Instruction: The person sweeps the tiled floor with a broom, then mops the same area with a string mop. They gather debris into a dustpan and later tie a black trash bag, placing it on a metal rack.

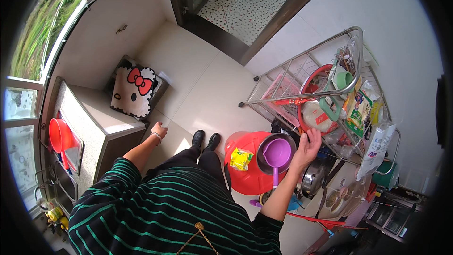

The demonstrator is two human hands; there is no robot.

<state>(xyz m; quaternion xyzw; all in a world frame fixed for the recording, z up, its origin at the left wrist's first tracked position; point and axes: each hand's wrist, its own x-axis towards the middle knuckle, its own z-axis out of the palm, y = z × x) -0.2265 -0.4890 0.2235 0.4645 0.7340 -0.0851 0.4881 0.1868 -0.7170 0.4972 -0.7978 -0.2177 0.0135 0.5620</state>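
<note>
My right hand (309, 147) is raised beside a wire rack, its fingers apart and nothing in it. Close to its fingertips is a red-rimmed basin (300, 113) on the rack, with a bagged white item (316, 117) inside; contact cannot be told. Left of that hand, a purple plastic ladle (277, 153) rests in a metal bowl (262, 164). The bowl stands on a red round lid (244, 180), next to a yellow packet (241, 159). My left hand (160, 130) hangs over the floor near a counter corner, fingers loosely curled; its palm is hidden.
The metal rack (320, 94) on the right carries a pink basket (283, 92), green-handled items and food packets. At left, a red ladle (61, 136) lies on the counter (76, 113). A cat-face mat (132, 94) covers a dark box. Beyond is a doorway (216, 32).
</note>
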